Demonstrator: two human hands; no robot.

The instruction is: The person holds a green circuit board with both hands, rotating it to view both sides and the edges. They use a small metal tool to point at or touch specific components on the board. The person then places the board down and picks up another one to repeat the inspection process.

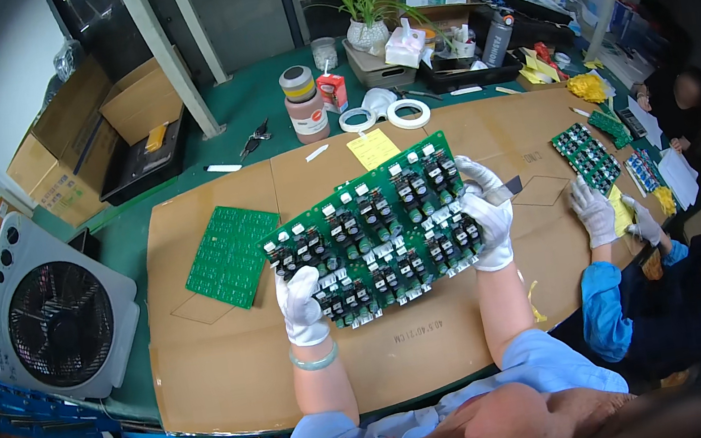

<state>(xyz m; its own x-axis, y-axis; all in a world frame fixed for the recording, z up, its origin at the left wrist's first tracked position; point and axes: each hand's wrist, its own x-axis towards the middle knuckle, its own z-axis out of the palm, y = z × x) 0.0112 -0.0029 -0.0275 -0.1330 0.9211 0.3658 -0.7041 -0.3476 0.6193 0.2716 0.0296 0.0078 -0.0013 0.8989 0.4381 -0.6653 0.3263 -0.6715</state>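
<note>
A large green circuit board (pixel 385 253), crowded with black parts and white connectors, is held up over the cardboard, its right end higher than its left. My left hand (pixel 301 306), in a white glove, grips the lower left edge with the thumb on top. At the right end my gloved right hand (pixel 490 218) is closed around the edge. A small dark flat strip (pixel 513 185) sticks out beside its fingers; what it is I cannot make out. To the left, another green board (pixel 233 253) lies flat, showing no tall parts.
Brown cardboard (pixel 441 337) covers the green table. A box fan (pixel 56 308) stands at left. Tape rolls (pixel 408 114), a pink bottle (pixel 308 116) and a potted plant (pixel 367 35) stand behind. At right, a co-worker's gloved hand (pixel 592 213) is near another populated board (pixel 586 156).
</note>
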